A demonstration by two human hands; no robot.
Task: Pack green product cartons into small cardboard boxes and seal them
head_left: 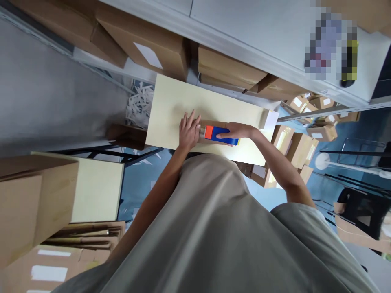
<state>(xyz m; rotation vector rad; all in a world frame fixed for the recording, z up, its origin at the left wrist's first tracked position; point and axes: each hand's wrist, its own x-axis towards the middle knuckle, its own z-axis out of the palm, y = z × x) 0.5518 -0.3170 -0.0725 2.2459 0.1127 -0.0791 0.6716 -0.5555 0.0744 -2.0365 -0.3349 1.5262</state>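
On a pale yellow table (171,97) lies a small flat brown cardboard box (214,123), partly hidden under my hands. My right hand (238,130) is wrapped round a blue and orange tape dispenser (216,133), whose orange end points left over the box. My left hand (189,132) rests at the box's left end with its fingers spread. A narrow strip that looks like clear tape shows between the dispenser and my left hand.
Cardboard boxes (232,63) line the shelf behind the table. A small white box (270,119) stands at its right end, and shredded paper (140,106) fills a space to the left. More cartons (293,148) stand at right. Flattened cardboard (85,236) is at lower left.
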